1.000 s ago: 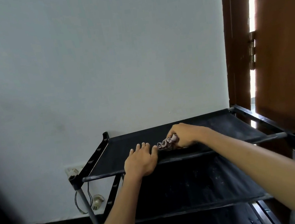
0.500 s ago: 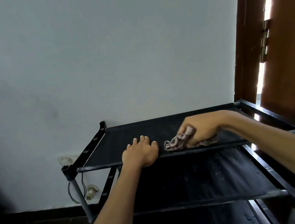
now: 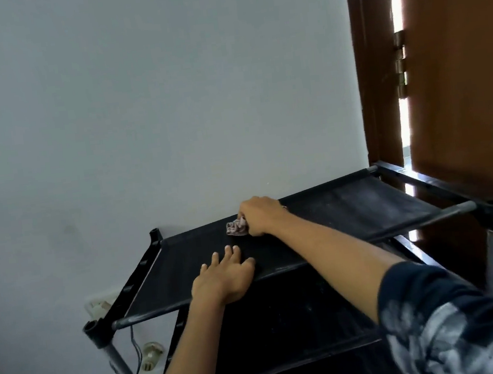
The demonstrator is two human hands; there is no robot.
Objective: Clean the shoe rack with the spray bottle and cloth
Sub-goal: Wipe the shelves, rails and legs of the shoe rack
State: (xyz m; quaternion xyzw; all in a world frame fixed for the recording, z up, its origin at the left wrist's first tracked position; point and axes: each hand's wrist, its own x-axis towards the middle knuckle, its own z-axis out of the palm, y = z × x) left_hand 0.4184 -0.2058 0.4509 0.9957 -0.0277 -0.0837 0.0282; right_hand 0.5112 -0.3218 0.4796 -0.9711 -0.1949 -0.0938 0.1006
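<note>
Sleeve (image 3: 457,325), dark with a pale floral print, fills the five o'clock corner and covers the right upper arm. Nearer centre, at about six o'clock, the left hand (image 3: 223,277) lies flat on the front edge of the shoe rack (image 3: 365,213), fingers straight and spread, holding nothing. Beyond it, toward twelve o'clock from that hand, the right hand (image 3: 259,216) is clenched around a crumpled cloth (image 3: 237,228), pressing it on the black fabric top shelf near the back rail. A lower shelf shows beneath. Behind the rack stands a pale wall (image 3: 153,105); a wooden door (image 3: 465,69) is at three o'clock.
</note>
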